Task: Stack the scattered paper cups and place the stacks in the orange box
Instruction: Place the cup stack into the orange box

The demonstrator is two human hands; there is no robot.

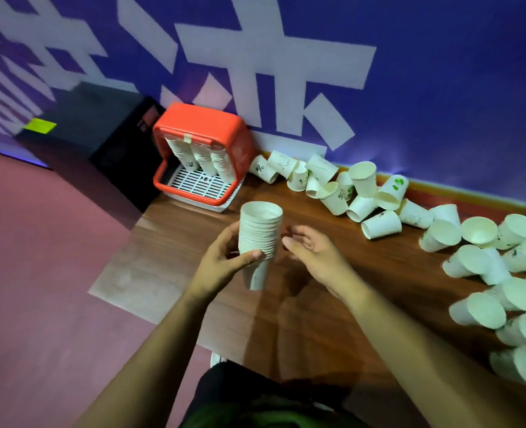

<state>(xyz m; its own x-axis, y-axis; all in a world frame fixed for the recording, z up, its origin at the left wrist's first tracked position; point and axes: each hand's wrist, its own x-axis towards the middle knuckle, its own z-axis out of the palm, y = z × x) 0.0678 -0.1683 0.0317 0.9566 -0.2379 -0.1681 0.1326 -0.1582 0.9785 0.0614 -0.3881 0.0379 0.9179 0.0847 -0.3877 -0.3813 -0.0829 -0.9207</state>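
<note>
My left hand [224, 261] grips a tall stack of white paper cups [260, 233] upright above the wooden table, thumb across its front. Just right of the stack my right hand [311, 248] hovers with relaxed fingers and holds nothing. The orange box [224, 131] stands at the table's far left corner against the wall, with three cup stacks [200, 159] inside it over a white grid. Several loose cups [342, 186] lie scattered along the wall. More scattered cups [502, 279] crowd the right side of the table.
The wooden table [302, 319] ends at its left edge over a pink floor [39, 273]. A black case [101, 131] with a yellow sticker sits left of the orange box. A purple wall [440, 88] with white marks backs the table.
</note>
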